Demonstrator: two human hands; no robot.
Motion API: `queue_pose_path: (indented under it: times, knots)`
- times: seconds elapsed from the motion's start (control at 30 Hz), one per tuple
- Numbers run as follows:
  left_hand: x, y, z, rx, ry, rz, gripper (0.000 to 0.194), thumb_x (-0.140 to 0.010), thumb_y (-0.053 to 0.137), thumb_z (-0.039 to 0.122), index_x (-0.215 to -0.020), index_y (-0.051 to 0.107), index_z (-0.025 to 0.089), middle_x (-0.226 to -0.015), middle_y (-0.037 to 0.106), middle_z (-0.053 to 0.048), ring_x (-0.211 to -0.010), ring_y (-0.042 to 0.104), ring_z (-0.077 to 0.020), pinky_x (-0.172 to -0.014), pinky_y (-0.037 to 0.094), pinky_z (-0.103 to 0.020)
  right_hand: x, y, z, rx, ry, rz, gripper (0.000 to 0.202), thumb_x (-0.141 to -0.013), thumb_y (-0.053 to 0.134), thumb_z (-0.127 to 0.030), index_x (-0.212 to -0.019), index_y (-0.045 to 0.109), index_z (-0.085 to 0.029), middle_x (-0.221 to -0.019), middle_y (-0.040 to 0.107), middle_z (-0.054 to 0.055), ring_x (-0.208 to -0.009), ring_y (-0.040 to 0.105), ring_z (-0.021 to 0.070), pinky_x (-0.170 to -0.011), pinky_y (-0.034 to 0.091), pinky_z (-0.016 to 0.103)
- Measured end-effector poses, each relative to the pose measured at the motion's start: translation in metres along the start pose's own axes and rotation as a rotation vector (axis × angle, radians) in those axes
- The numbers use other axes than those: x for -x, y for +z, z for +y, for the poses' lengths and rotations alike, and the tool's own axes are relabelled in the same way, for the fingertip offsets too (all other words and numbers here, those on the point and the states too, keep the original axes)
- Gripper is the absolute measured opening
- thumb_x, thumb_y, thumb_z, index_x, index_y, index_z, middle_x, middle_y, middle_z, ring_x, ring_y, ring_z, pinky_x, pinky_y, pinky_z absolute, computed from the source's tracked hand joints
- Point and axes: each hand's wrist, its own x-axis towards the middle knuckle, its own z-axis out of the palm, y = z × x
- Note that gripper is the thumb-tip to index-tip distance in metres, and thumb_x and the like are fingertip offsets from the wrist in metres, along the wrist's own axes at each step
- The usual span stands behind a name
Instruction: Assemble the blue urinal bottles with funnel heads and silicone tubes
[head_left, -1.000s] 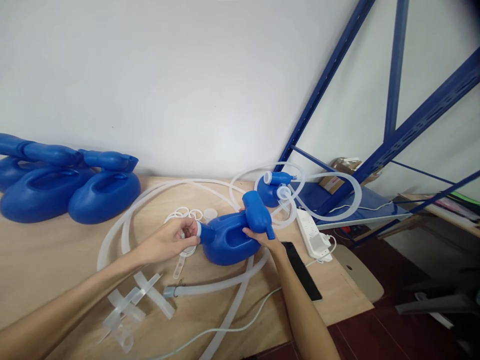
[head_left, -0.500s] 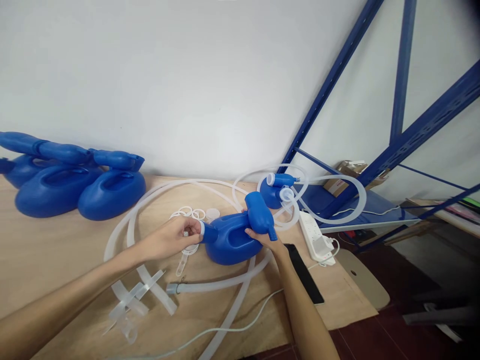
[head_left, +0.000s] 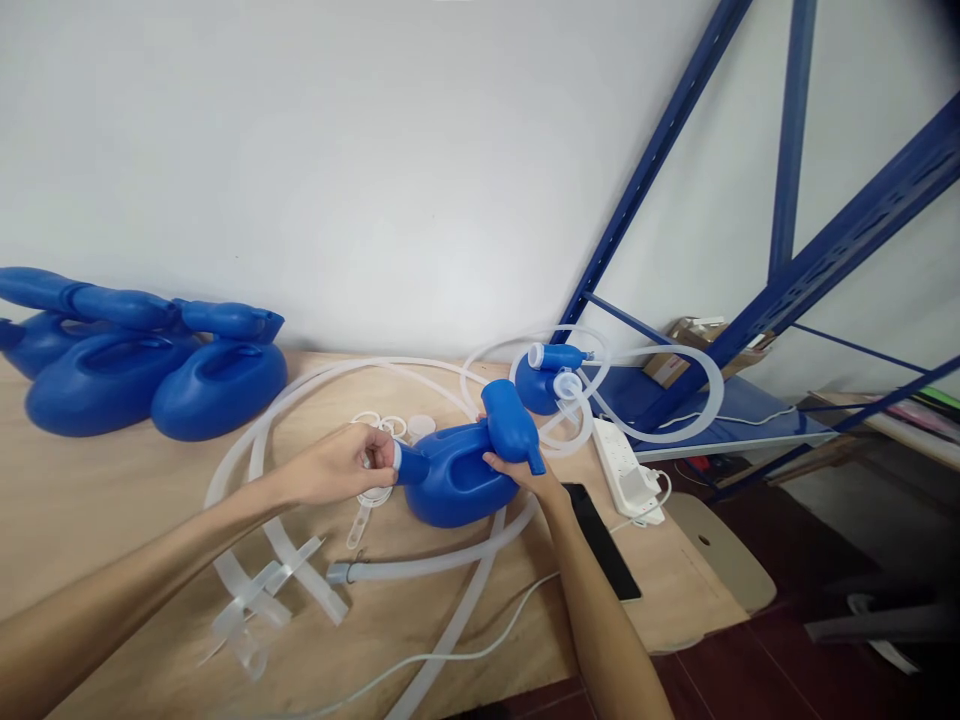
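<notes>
A blue plastic urinal bottle [head_left: 450, 505] with a loop handle lies over the table, its neck pointing left. My left hand [head_left: 360, 462] is closed with its fingertips on a white ring [head_left: 397, 457] at the mouth of that neck. Behind the handle, my right hand [head_left: 531, 472] is closed on the bottle's right end, its thumb at the handle opening. A smaller blue bottle-shaped piece [head_left: 511, 422] with a narrow spout sits tilted over the right hand; whether the fingers also grip it is hidden. White rings and strap caps [head_left: 375, 496] lie just behind and below my left hand.
Several blue bottles [head_left: 217, 390] stand at the left. Clear hose [head_left: 442, 565] coils across the table, with cut tube pieces [head_left: 277, 580] at the front left. A fitted bottle [head_left: 536, 385], a power strip [head_left: 626, 470], a dark phone-like slab [head_left: 600, 540] and a blue shelf rack [head_left: 667, 150] are on the right.
The view has shifted slightly, so everything sits a little further left. Both hands keep the same hold on the bottle and white ring.
</notes>
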Motion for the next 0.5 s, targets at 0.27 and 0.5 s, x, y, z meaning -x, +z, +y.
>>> queue_pose_path:
  times: [0.27,0.5]
  knots:
    - [-0.001,-0.003,-0.001,0.026,0.004,-0.027,0.02,-0.067,0.062,0.041,-0.068,0.063,0.021,-0.068,0.065,-0.001,-0.067,0.057,-0.019,-0.061,0.041,-0.029,-0.001,0.001,0.007,0.004,-0.01,-0.008,0.078,-0.081,0.083,-0.063,-0.149,0.061,-0.032,-0.131,0.076,0.006,-0.145,0.058,0.0304,-0.131,0.039,0.053]
    - [-0.001,-0.004,-0.003,0.023,0.061,-0.027,0.016,-0.069,0.062,0.038,-0.066,0.062,0.021,-0.066,0.063,0.001,-0.067,0.057,-0.0184,-0.064,0.044,-0.03,-0.003,0.0,0.013,-0.009,-0.006,-0.021,0.076,-0.081,0.083,-0.061,-0.148,0.062,-0.031,-0.132,0.075,0.006,-0.143,0.061,0.0296,-0.131,0.038,0.052]
